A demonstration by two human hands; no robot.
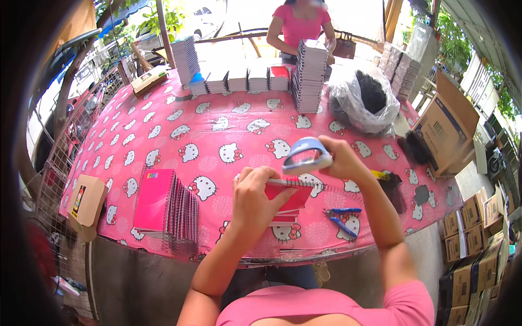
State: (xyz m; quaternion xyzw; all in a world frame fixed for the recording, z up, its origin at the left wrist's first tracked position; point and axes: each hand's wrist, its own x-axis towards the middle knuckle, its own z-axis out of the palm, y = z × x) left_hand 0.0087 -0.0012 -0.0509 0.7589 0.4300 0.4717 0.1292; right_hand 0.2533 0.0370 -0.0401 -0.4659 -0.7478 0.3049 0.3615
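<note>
My left hand is closed on a red notebook, its holed edge turned up, fingers at the back and thumb across the front. Beneath it lie more notebooks. In my right hand is a blue-and-white tool with a loop-shaped handle, raised just above the notebook's top edge; its exact kind is unclear. A thin spiral coil runs rightward from the notebook. Blue-handled pliers rest on the table below my right forearm. A stack of pink spiral notebooks stands to the left.
The pink patterned tablecloth covers the table. Notebook piles line the far side, before a person in pink. A plastic bag with black coils and an open carton are at right; a cardboard box is at left.
</note>
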